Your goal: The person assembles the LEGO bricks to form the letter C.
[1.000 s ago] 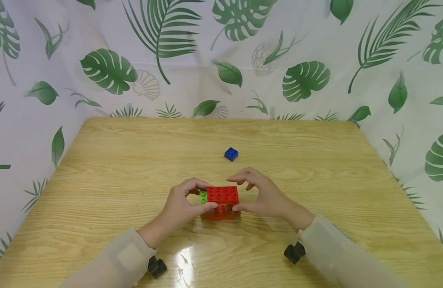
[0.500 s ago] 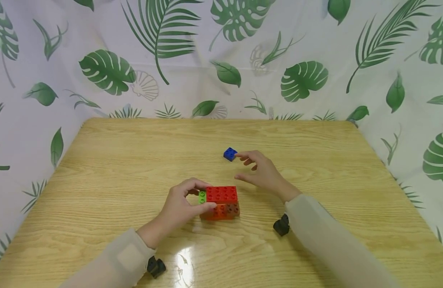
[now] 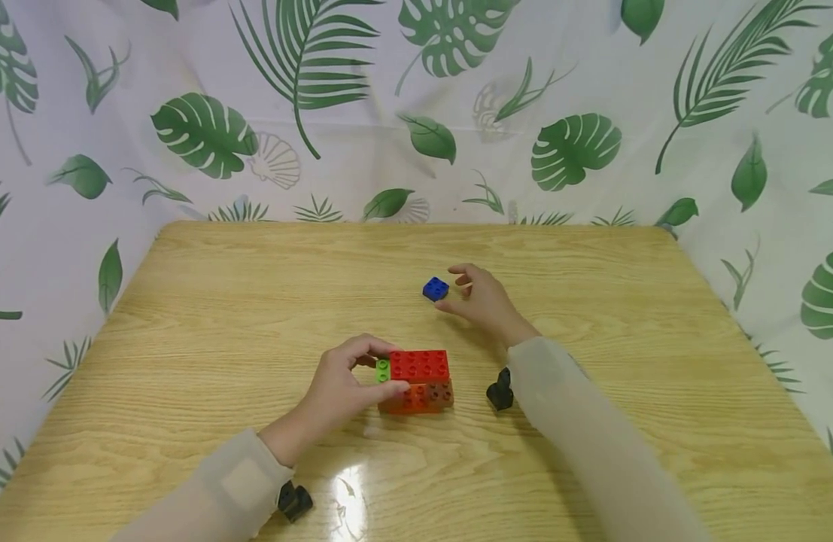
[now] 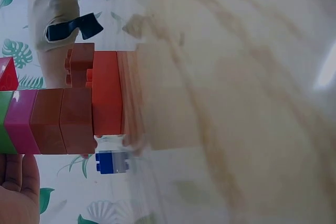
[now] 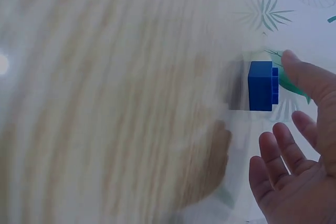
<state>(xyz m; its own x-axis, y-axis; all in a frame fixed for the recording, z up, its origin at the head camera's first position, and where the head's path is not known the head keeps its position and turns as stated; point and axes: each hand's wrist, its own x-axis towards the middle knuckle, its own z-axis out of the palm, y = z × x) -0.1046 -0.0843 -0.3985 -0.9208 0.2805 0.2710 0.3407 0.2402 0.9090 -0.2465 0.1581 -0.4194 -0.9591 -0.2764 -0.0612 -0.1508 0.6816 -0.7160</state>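
My left hand (image 3: 342, 380) grips a stack of toy building bricks at its left end, thumb in front and fingers behind. On top sits a red brick (image 3: 419, 364) beside a light green brick (image 3: 383, 369). In the left wrist view, a magenta brick (image 4: 22, 121) and brown bricks (image 4: 76, 121) lie between the green and the orange brick (image 4: 107, 93) at the base. Farther back, my right hand (image 3: 487, 302) reaches out with thumb and fingers spread beside a small blue brick (image 3: 435, 289). In the right wrist view that blue brick (image 5: 260, 86) stands apart from the fingertips.
A wood-grain table (image 3: 253, 293) carries everything, with a leaf-patterned cloth (image 3: 362, 83) standing behind and at both sides. Black wrist devices hang under the left sleeve (image 3: 236, 482) and the right sleeve (image 3: 565, 410).
My right hand has left the right end of the stack and moved away from me to the blue brick. The left hand and the stack have stayed in place.
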